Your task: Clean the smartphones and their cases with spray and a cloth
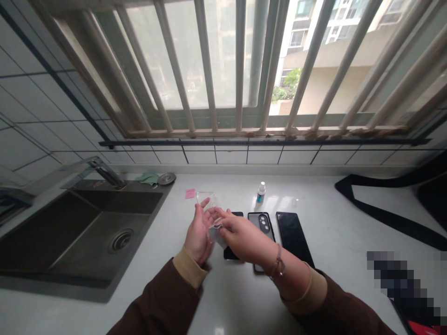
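My left hand (198, 232) holds a clear phone case (205, 199) upright above the white counter (314, 209). Against the case's lower part my right hand (240, 238) presses a small pale wipe or cloth (217, 236), fingers pinched on it. Below the hands lie three phones side by side: one black phone (233, 253) mostly hidden by my right hand, one face down showing its camera ring (262, 223), and one black slab (292, 235) on the right. A small white dropper bottle (260, 192) stands just behind them.
A dark steel sink (84, 232) with a tap (104, 171) fills the left. A pink sticky note (190, 193), a green cloth (148, 178) and a round metal strainer (166, 178) lie near it. A black object (384, 204) lies at the right. Barred window behind.
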Demonstrator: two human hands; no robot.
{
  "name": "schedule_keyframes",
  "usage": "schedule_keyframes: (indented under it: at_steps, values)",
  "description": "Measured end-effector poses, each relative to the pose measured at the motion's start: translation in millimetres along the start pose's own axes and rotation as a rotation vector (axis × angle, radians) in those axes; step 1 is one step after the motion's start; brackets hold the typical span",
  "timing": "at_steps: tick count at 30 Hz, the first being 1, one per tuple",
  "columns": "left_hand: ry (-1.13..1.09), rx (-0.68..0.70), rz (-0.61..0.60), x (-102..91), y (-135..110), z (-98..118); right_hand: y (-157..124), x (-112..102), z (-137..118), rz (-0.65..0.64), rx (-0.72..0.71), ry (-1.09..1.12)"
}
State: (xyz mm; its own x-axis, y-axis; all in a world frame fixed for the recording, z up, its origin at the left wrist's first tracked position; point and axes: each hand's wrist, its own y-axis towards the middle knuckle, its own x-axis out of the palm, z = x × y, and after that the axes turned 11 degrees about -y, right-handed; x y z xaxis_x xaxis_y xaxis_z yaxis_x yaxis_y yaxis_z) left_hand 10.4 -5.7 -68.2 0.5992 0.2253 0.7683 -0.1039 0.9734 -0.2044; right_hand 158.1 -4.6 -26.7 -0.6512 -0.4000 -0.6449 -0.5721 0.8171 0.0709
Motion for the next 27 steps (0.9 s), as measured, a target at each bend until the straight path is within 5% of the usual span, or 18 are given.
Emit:
schedule_keyframes:
  at_steps: [3, 6, 11, 13, 18, 27]
  values:
    - [0.023, -0.001, -0.021, -1.5, 1.5, 1.2, 3.6, -10.0, 10.4, 0.035, 0.057, 0.202]
    - [0.074, -0.025, -0.068, 1.3, -0.8, 3.5, 7.2, -20.9, 20.6, 0.251, 0.207, 0.347]
    - [0.117, -0.359, -0.284, 7.3, -12.6, 2.8, 6.5, -41.1, 24.3, 0.671, 0.206, -0.091]
    - [0.114, -0.419, -0.363, 6.3, -14.8, 0.6, 5.7, -43.4, 22.3, 0.657, 0.149, -0.252]
    - [0.121, -0.428, -0.415, -1.5, -10.8, -4.4, 6.1, -29.6, 18.3, 0.351, -0.021, -0.355]
    - [0.137, -0.416, -0.414, -5.5, -10.1, -8.5, 9.5, -25.6, 26.0, 0.290, -0.063, -0.469]
